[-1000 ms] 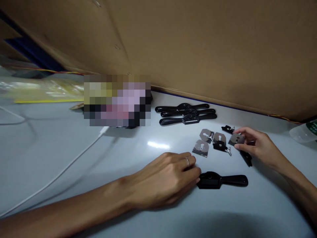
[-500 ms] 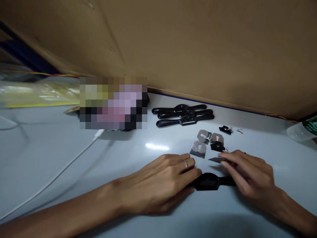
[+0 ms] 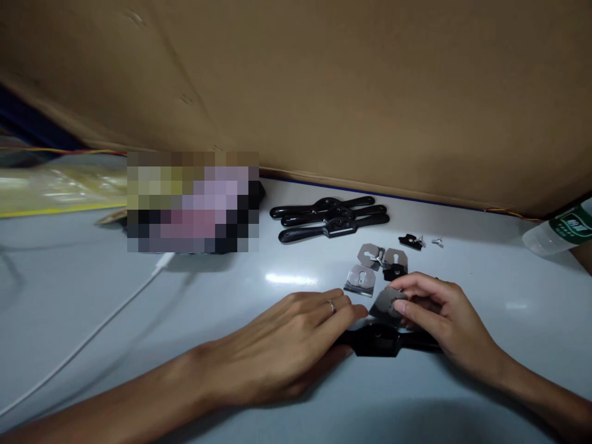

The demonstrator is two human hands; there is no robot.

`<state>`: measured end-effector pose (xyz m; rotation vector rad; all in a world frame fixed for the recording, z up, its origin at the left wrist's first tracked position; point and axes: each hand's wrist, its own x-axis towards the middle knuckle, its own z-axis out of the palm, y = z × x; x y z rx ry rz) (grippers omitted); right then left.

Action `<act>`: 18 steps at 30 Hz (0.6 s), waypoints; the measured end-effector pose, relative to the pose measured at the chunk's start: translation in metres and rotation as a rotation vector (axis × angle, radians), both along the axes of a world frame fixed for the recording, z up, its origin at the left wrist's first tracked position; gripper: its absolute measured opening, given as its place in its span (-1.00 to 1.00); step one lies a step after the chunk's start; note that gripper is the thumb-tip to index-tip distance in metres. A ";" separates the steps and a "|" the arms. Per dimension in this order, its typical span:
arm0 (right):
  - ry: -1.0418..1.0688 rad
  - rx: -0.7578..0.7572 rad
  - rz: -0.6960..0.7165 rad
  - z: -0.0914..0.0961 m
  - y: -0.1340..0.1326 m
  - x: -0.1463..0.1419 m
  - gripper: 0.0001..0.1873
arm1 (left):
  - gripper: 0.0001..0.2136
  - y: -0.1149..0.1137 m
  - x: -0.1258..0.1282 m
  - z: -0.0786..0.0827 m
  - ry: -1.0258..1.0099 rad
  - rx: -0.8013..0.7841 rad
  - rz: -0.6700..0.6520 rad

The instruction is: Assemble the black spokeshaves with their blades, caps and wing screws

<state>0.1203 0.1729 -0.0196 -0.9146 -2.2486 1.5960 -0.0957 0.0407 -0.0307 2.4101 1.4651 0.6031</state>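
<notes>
My left hand (image 3: 300, 342) is closed around the left handle of a black spokeshave body (image 3: 377, 341) lying on the table in front of me. Between the thumb and fingers of my right hand (image 3: 439, 311) is a flat metal spokeshave blade (image 3: 386, 306), tilted just above the middle of that body. Behind it lie several loose parts: a slotted blade (image 3: 361, 279), two more blades partly overlapped by a wing screw (image 3: 378, 260), and a black cap plate (image 3: 394, 272). The ends of both handles are hidden by my hands.
Three black spokeshave bodies (image 3: 330, 216) lie together near the cardboard wall (image 3: 351, 92). Another black plate (image 3: 409, 242) and a wing screw (image 3: 437, 242) sit to their right. A bottle (image 3: 559, 228) lies at far right. At left are a white cable (image 3: 106, 317) and a blurred-out object (image 3: 194, 209).
My right hand has turned the blade from nearly edge-on to showing its flat face, and brought it closer to the spokeshave body. The left hand keeps its grip. The whole view has shifted slightly.
</notes>
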 end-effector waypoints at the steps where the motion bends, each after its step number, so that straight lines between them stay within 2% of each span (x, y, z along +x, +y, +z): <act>1: -0.003 0.005 -0.005 0.000 0.000 0.000 -0.79 | -0.78 0.000 0.000 0.000 -0.005 -0.002 0.000; 12: 0.005 -0.009 -0.003 0.001 -0.001 -0.003 -0.78 | -0.64 0.000 -0.003 0.006 0.013 -0.016 -0.028; 18: 0.007 0.079 0.032 -0.001 -0.001 -0.003 -0.81 | -0.52 -0.001 -0.003 0.003 0.002 -0.012 -0.007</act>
